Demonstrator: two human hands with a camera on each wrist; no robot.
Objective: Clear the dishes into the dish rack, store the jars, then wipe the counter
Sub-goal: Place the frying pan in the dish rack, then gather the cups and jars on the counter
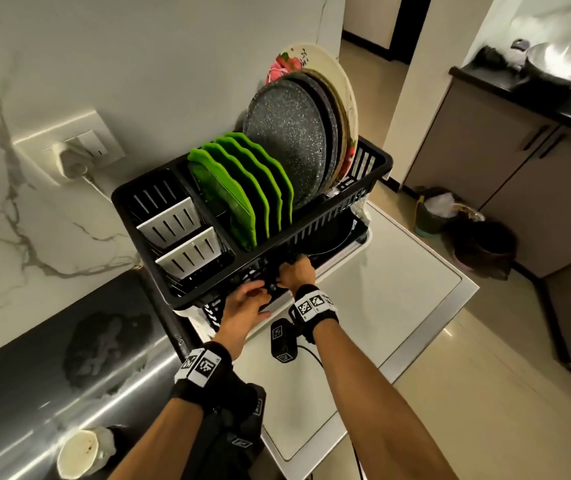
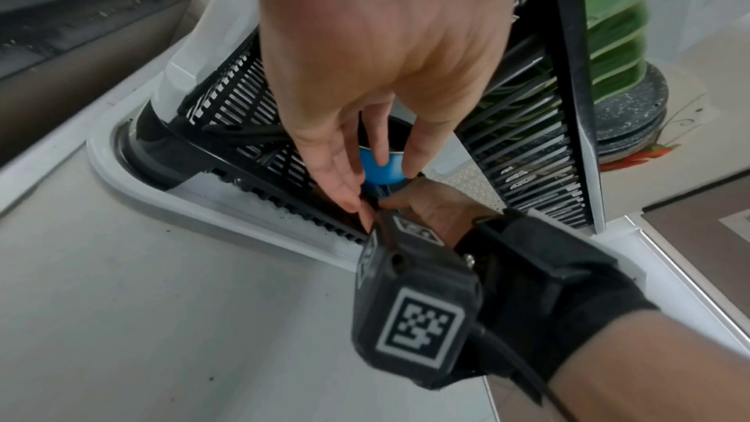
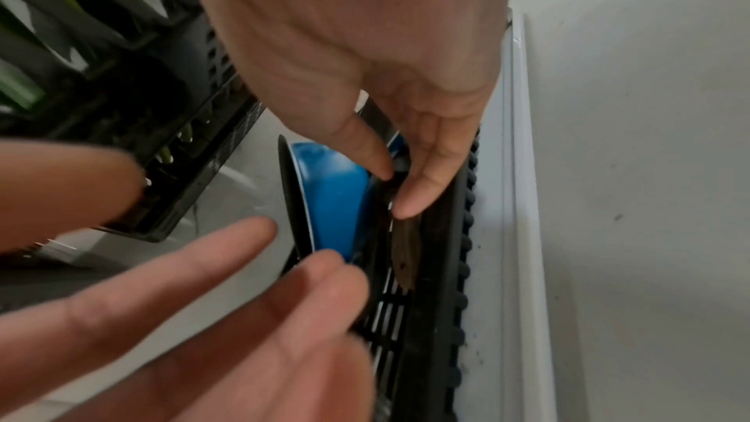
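Note:
A black two-tier dish rack point(image 1: 312, 233) stands on a white appliance top point(image 1: 381, 299). Its upper tier holds several green plates point(image 1: 242, 188) and speckled grey plates point(image 1: 287, 133). Both hands reach into the lower tier. There a blue bowl point(image 2: 381, 172) point(image 3: 336, 204) with a dark inside stands on edge. My right hand point(image 1: 294, 271) point(image 3: 396, 191) pinches at the bowl's base with thumb and forefinger. My left hand point(image 1: 247, 299) point(image 2: 381, 185) has straight fingers that touch the bowl's side. The upper tier hides the bowl in the head view.
White cutlery holders point(image 1: 176, 220) fill the rack's left end. A steel counter point(image 1: 69, 375) lies at the left with a white cup point(image 1: 79, 455) near its front. A plugged wall socket point(image 1: 76, 157) is behind. Bins point(image 1: 478, 244) stand on the floor at the right.

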